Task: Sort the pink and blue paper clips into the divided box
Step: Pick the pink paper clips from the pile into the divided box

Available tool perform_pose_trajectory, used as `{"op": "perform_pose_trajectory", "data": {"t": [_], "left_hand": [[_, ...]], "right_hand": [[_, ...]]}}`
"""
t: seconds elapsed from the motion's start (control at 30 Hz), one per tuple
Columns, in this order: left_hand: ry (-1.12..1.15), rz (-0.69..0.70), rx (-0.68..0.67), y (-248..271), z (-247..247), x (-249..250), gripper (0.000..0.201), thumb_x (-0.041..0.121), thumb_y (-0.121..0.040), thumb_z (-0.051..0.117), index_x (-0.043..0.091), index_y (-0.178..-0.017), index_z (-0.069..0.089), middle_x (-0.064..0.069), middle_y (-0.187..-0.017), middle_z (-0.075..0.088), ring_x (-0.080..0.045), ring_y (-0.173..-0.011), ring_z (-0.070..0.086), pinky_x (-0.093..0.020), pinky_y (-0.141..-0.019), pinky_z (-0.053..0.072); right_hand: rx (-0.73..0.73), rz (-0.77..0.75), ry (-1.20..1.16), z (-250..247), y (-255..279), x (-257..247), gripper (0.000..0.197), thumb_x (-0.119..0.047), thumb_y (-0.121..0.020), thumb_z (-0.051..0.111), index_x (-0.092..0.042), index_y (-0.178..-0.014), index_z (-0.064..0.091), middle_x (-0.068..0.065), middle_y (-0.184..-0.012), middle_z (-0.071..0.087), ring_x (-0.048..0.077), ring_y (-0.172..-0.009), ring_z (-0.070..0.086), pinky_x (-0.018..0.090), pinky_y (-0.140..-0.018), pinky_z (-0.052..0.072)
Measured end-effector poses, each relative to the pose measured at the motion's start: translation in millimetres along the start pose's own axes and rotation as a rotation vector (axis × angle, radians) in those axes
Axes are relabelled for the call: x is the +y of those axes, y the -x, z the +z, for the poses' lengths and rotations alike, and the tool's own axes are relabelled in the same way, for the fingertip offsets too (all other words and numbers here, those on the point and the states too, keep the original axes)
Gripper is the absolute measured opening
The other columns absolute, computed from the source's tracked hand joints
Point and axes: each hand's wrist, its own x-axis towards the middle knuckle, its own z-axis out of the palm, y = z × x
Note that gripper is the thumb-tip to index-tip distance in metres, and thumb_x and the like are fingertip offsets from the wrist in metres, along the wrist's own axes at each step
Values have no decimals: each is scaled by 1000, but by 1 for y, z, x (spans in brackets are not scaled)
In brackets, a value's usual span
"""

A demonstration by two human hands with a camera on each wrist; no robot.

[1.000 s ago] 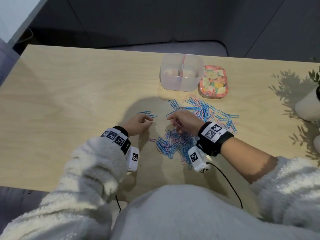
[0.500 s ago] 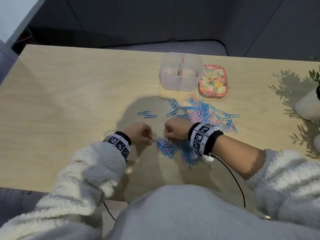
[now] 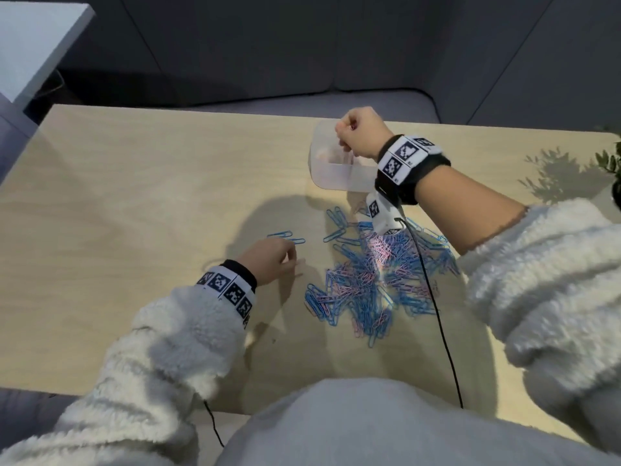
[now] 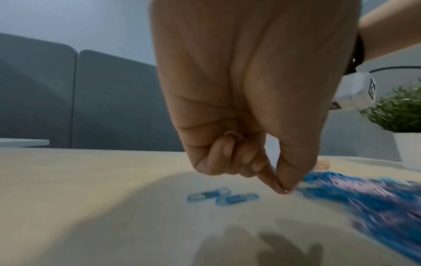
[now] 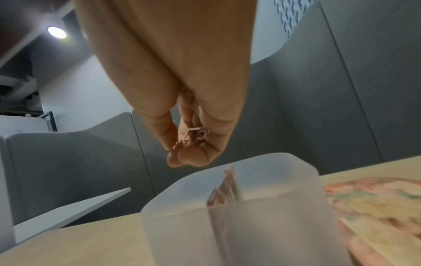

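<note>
Above the divided box [image 3: 336,169], the right hand [image 3: 361,136] is clenched around a small bunch of pink clips [image 5: 197,136]. The box stands at the far side of the table [image 3: 134,196], its partition [image 5: 227,187] directly below the fist. Risk: releasing over the partition could scatter clips into both compartments. Nearer, the mixed pile [image 3: 376,284] lies unsorted. The left hand [image 3: 268,260] pinches at the pile's edge; whether it holds a clip cannot be determined.

The right hand [image 3: 361,136], fingers curled, hovers over the divided box [image 3: 331,173]; contents apparently pink clips.
</note>
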Motion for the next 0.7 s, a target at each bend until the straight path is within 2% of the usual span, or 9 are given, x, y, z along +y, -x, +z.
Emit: {"op": "perform_pose_trajectory", "data": {"t": [0.1, 0.2, 0.27, 0.37, 0.4, 0.47, 0.57, 0.63, 0.7], "left_hand": [[25, -17, 70, -19, -27, 8, 23, 27, -93, 50, 6, -95, 60, -1, -77, 52, -17, -69, 45, -26, -65, 33], [20, -15, 158, -46, -58, 22, 24, 23, -93, 50, 2, -97, 61, -12, -90, 62, -25, -80, 52, -29, -69, 37], [40, -25, 222, -68, -78, 31, 22, 17, -90, 51, 0, -96, 63, -17, -101, 65, -30, -94, 58, -33, -77, 42], [120, -86, 290, -103, -103, 43, 22, 11, -85, 46, 1, -92, 65, -20, -104, 67, -35, -98, 60, -34, -82, 46], [108, -98, 308, -114, -108, 47, 24, 10, -85, 45, 0, -92, 65, -20, -105, 67, -36, -99, 60, -35, -84, 47], [37, -111, 334, -135, -113, 53, 24, 10, -87, 44, -1, -95, 64, -22, -107, 66, -38, -100, 60, -38, -85, 48], [-79, -119, 308, -155, -111, 57, 21, 10, -89, 47, 0, -97, 63, -22, -108, 64, -40, -100, 60, -40, -82, 48], [-132, -102, 251, -163, -106, 58, 23, 8, -88, 49, 2, -106, 63, -20, -114, 64, -38, -104, 59, -40, -87, 47], [-146, -92, 219, -164, -102, 60, 29, 5, -90, 49, 3, -117, 58, -20, -122, 60, -37, -112, 56, -40, -94, 45]], "right_hand": [[-79, 24, 42, 12, -15, -1, 16, -7, -88, 43, 0, -82, 56, 8, -75, 55, 18, -69, 54, 29, -62, 47], [-167, 38, 125, 14, -16, -3, 34, -1, -89, 35, -1, -109, 62, 9, -112, 61, 23, -93, 58, 11, -51, 47], [-148, 37, 76, 8, -11, -1, 42, 2, -89, 31, -5, -120, 57, 9, -131, 55, 25, -99, 60, 14, -59, 52], [0, 20, -78, -6, 5, 12, 35, 2, -89, 38, -2, -113, 62, 12, -121, 61, 24, -111, 57, 34, -97, 48], [47, 21, -145, -11, 12, 18, 32, 3, -87, 41, -3, -107, 65, 11, -109, 65, 23, -105, 60, 35, -98, 47], [94, 41, -307, -20, 34, 33, 26, 6, -86, 42, -3, -97, 64, 6, -83, 63, 16, -78, 61, 29, -82, 52], [64, 109, -330, -28, 72, 61, 24, 9, -90, 39, 4, -94, 62, 6, -73, 58, -4, -50, 56, 13, -57, 50], [-3, 122, -224, -31, 92, 83, 30, 7, -91, 39, -7, -80, 63, 4, -74, 61, -7, -49, 56, 17, -60, 51], [-60, 128, -110, -29, 105, 103, 33, 7, -89, 40, -12, -76, 64, 10, -84, 66, -5, -65, 60, 27, -74, 51]]}}
